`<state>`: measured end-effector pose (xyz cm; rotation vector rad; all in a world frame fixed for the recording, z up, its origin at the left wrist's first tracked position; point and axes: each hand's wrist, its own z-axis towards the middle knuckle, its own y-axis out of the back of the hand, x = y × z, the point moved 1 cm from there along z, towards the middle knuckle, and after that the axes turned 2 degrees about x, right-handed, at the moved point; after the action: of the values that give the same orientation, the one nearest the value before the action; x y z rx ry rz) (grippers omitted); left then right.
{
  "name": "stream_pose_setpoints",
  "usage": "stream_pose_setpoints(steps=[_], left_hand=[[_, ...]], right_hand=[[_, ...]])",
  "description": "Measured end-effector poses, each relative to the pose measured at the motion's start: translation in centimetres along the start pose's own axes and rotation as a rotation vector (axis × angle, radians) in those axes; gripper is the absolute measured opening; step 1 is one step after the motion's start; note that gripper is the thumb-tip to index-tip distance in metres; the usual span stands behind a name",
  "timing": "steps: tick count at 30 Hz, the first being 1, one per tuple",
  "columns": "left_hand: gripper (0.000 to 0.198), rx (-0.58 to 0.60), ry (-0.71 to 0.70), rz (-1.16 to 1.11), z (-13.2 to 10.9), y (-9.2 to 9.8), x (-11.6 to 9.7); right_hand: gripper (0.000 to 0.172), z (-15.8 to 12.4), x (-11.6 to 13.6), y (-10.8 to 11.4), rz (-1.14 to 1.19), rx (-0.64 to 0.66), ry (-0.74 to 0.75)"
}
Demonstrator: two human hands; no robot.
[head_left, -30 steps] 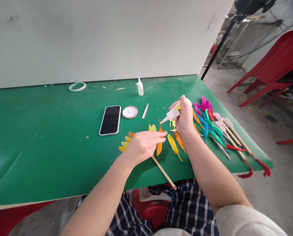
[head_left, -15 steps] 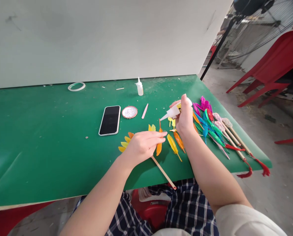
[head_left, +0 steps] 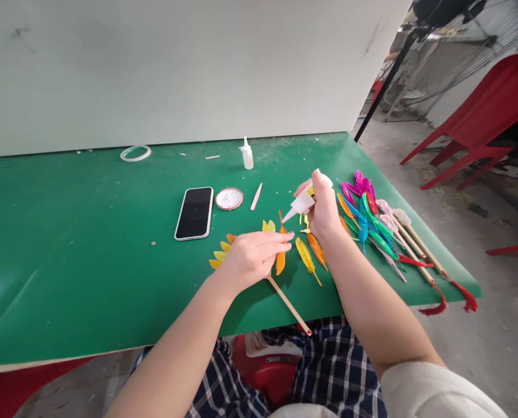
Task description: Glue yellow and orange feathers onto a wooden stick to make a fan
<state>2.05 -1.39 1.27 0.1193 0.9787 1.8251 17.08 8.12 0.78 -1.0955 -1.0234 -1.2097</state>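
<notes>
My left hand point(head_left: 254, 255) is closed on an orange feather point(head_left: 280, 264), whose bare quill points up past my fingers. In my right hand point(head_left: 322, 206) is a white glue bottle point(head_left: 302, 201), tilted so its nozzle meets or nearly meets the feather's quill. Under my left hand lies a fan of yellow and orange feathers point(head_left: 219, 255), partly covered by the hand. A wooden stick point(head_left: 290, 306) runs from it toward the table's front edge. A loose yellow feather point(head_left: 305, 257) and an orange feather point(head_left: 317, 251) lie below my right hand.
A phone point(head_left: 194, 213), a round red-rimmed disc point(head_left: 229, 198), tweezers point(head_left: 256, 196) and a second small bottle point(head_left: 247, 155) are on the green table point(head_left: 89, 249). A tape roll point(head_left: 136, 153) lies at the back. Coloured feathers point(head_left: 363, 223) and tasselled sticks point(head_left: 415, 247) lie right.
The glue bottle in my right hand has shifted slightly left and down, its nozzle moving from the quill's tip to lower along it. My left hand stays almost still.
</notes>
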Motion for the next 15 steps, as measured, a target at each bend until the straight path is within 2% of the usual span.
stream_pose_setpoints(steps=[7,12,15], left_hand=[[0.027,0.012,0.004,-0.034,-0.1,-0.04,-0.04],[0.029,0.013,0.017,-0.069,-0.02,0.14,-0.18],[0.025,-0.013,0.074,-0.13,0.14,0.71,-0.33]], right_hand=[[0.045,0.16,0.33,0.12,0.01,-0.209,0.063],[0.043,0.19,0.28,0.19,0.012,-0.256,0.03],[0.042,0.39,-0.04,0.41,0.017,-0.281,-0.02]])
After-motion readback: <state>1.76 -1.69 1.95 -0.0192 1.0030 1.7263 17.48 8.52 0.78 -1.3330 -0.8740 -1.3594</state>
